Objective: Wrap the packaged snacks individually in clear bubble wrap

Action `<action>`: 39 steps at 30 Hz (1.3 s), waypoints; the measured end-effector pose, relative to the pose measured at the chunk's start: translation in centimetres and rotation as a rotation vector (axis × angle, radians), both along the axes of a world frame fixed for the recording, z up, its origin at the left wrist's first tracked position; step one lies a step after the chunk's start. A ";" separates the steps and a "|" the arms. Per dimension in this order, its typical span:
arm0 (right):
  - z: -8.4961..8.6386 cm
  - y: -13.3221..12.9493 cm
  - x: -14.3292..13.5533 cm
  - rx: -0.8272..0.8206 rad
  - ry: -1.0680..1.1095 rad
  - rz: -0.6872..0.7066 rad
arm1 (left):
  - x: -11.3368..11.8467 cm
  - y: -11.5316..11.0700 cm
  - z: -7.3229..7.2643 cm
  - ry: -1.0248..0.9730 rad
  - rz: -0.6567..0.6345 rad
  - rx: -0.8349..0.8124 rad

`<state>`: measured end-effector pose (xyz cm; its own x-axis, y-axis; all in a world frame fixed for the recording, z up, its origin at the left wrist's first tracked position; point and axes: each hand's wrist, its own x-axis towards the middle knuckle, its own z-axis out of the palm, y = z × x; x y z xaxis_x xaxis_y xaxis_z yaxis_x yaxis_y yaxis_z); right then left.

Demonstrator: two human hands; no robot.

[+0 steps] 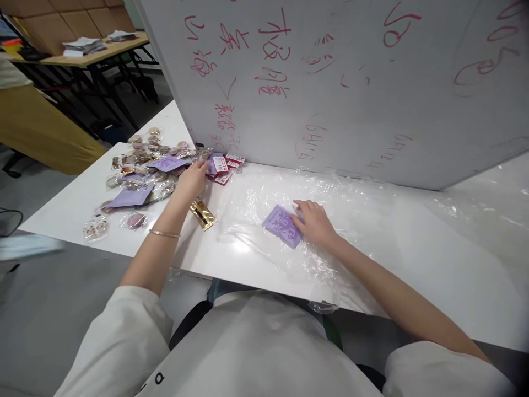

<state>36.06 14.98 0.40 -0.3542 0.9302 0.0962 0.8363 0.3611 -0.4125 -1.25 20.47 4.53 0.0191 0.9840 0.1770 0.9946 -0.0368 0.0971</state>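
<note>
My left hand (pixel 193 179) reaches into a pile of small wrapped packets, its fingers bent together beside the red-and-white packets (pixel 221 165). What lies between those fingertips is hidden. One flat purple packet (pixel 169 162) is just left of the hand, and another purple packet (pixel 131 195) rests nearer on the pile. A gold sachet (pixel 202 214) lies below my left wrist. Over the clear plastic sheet (pixel 248 204), my right hand (pixel 316 221) has its thumb on the right edge of a purple patterned packet (pixel 283 226); the index finger points left past it.
A whiteboard (pixel 330 94) with red writing stands along the table's back. Clear-wrapped round pieces (pixel 136 220) lie toward the white table's (pixel 66 209) left edge. Behind, papers (pixel 85 46) sit on a wooden desk (pixel 99 55). A person in yellow trousers (pixel 45 127) is at left.
</note>
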 end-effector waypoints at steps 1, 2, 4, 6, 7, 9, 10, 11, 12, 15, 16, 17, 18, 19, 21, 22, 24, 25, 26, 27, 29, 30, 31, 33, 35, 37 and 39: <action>0.0 -0.3 0.0 0.003 -0.002 0.018 | -0.9 1.0 -0.2 0.024 -0.017 -0.031; 0.1 -0.5 0.1 -0.003 0.004 0.035 | -1.5 1.7 -0.5 0.047 -0.041 -0.054; 0.2 -0.9 0.2 -0.015 0.021 0.061 | -2.0 2.5 -1.0 0.083 -0.071 -0.062; 0.4 -1.0 0.5 -0.018 0.043 0.076 | -2.1 2.8 -1.3 0.105 -0.104 -0.001; 0.6 -1.0 0.6 -0.018 0.060 0.081 | -2.1 2.8 -1.3 0.111 -0.119 0.046; 0.9 -1.0 0.9 -0.020 0.106 0.085 | -2.0 2.3 -0.7 0.105 -0.140 0.149; 1.1 -1.0 1.0 -0.023 0.134 0.081 | -1.9 1.9 -0.2 0.088 -0.137 0.201; 1.4 -1.1 1.2 -0.027 0.165 0.076 | -1.6 1.2 0.5 0.060 -0.117 0.255; 1.7 -1.1 1.3 -0.033 0.199 0.067 | -1.0 0.4 1.2 0.022 -0.083 0.317; 2.7 -1.4 1.3 -0.054 0.326 0.072 | 2.2 -3.1 3.5 -0.132 0.001 0.577; 3.0 -1.5 1.3 -0.044 0.379 0.091 | 3.8 -4.4 3.9 -0.185 -0.047 0.669; 3.3 -1.6 1.2 -0.019 0.428 0.115 | 5.4 -5.6 4.1 -0.246 -0.171 0.714; 3.6 -1.6 1.2 0.021 0.467 0.143 | 7.1 -6.6 4.0 -0.300 -0.356 0.723; 3.8 -1.7 1.2 0.069 0.486 0.178 | 8.7 -7.4 3.5 -0.340 -0.549 0.652; 3.9 -1.8 1.5 0.159 0.466 0.263 | 11.1 -8.3 2.0 -0.411 -0.821 0.490; 3.8 -1.9 1.8 0.185 0.435 0.311 | 11.9 -8.5 1.1 -0.436 -0.899 0.415; 3.1 -2.3 2.5 0.243 0.354 0.402 | 12.6 -8.4 -0.8 -0.461 -0.967 0.313; 2.7 -2.7 2.9 0.290 0.294 0.430 | 12.6 -8.3 -1.5 -0.448 -0.991 0.265; 2.2 -3.1 3.2 0.351 0.215 0.447 | 12.5 -8.3 -2.0 -0.412 -1.008 0.213; 1.7 -3.7 3.4 0.416 0.116 0.454 | 12.2 -8.3 -2.3 -0.359 -1.016 0.162; 0.7 -4.8 3.5 0.510 -0.104 0.441 | 11.5 -8.7 -2.3 -0.228 -1.003 0.088; 0.4 -5.3 3.4 0.519 -0.202 0.428 | 11.1 -9.1 -2.1 -0.170 -0.994 0.057; 0.3 -5.9 3.2 0.510 -0.273 0.418 | 10.7 -9.6 -1.8 -0.125 -0.989 0.032; 0.3 -6.8 3.1 0.455 -0.328 0.428 | 9.9 -10.8 -1.1 -0.053 -0.998 0.003; 0.8 -7.6 3.3 0.394 -0.284 0.525 | 9.2 -12.1 -0.8 0.024 -1.020 0.013; 1.0 -8.3 3.6 0.354 -0.230 0.654 | 8.8 -13.2 -1.1 0.103 -1.046 0.068; 0.8 -8.9 3.9 0.381 -0.225 0.718 | 8.9 -13.8 -2.0 0.183 -1.079 0.125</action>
<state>40.01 6.12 1.19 -0.8954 0.3903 0.2143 0.3985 0.9172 -0.0056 7.66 6.66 2.54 0.8939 0.4101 0.1810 0.4332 -0.8942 -0.1132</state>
